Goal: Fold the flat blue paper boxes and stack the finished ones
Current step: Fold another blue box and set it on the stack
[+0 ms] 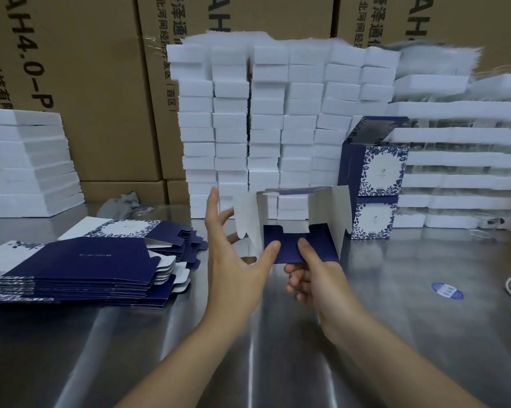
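Note:
A half-opened blue paper box (295, 222) hangs above the steel table (277, 334), its white inner flaps spread wide. My right hand (310, 278) pinches the blue bottom flap, thumb on top and fingers curled beneath. My left hand (233, 254) is beside the box's left side with straight fingers, and its thumb presses the same blue flap. A pile of flat blue boxes (80, 266) lies at the left. Two finished boxes (374, 184) stand stacked at the right, behind the held box.
A wall of white foam blocks (277, 119) rises behind the box, with more foam sheets (460, 172) at the right and at the left (27, 166). Brown cartons (86, 69) stand at the back. A round blue sticker (447, 290) lies on the table.

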`<state>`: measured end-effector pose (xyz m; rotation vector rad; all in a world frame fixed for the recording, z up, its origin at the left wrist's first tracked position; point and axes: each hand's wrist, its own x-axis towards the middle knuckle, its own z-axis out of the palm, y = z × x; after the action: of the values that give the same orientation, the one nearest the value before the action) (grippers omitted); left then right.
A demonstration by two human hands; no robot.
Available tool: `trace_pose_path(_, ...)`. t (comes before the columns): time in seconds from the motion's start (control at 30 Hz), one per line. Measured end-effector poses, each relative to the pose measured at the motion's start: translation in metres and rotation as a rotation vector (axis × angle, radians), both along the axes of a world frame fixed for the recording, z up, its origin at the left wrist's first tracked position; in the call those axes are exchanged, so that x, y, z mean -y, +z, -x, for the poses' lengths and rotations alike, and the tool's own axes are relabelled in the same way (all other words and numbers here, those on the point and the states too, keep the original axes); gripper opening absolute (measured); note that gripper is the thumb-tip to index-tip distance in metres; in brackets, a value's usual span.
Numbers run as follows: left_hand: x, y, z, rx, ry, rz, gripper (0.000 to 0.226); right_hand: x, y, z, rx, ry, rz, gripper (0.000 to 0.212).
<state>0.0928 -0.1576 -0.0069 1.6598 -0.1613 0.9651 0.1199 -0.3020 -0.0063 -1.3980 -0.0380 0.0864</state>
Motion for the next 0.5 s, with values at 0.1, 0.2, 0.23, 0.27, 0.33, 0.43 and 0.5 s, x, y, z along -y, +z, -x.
trace_pose_path(0.1, 0.009, 0.000, 0.002, -0.301, -0.086, 0.210, 0.095, -0.002, -0.002, -0.002, 0.023, -0.040, 0.004, 0.052)
trace_pose_path(0.2, 0.018, -0.007, 0.000, -0.566, -0.307, 0.409, 0.045, -0.004, -0.002, 0.001, 0.043, -0.053, 0.017, 0.049)
trace_pose_path(0.23, 0.021, -0.008, 0.000, -0.609, -0.376, 0.433, 0.037, -0.006, -0.002, 0.002, 0.049, -0.050, 0.010, 0.051)
trace_pose_path(0.27, 0.024, -0.009, 0.000, -0.630, -0.432, 0.453, 0.037, -0.007, -0.003, 0.003, 0.053, -0.043, -0.001, 0.053)
trace_pose_path(0.33, 0.030, -0.009, 0.001, -0.641, -0.471, 0.466, 0.045, -0.010, -0.004, 0.005, 0.059, -0.029, -0.005, 0.055)
trace_pose_path(0.43, 0.034, -0.007, 0.002, -0.629, -0.427, 0.419, 0.064, -0.014, -0.004, 0.008, 0.052, -0.022, -0.011, 0.056)
trace_pose_path(0.5, 0.035, -0.005, 0.005, -0.625, -0.407, 0.385, 0.073, -0.015, -0.001, 0.011, 0.046, 0.001, -0.010, 0.053)
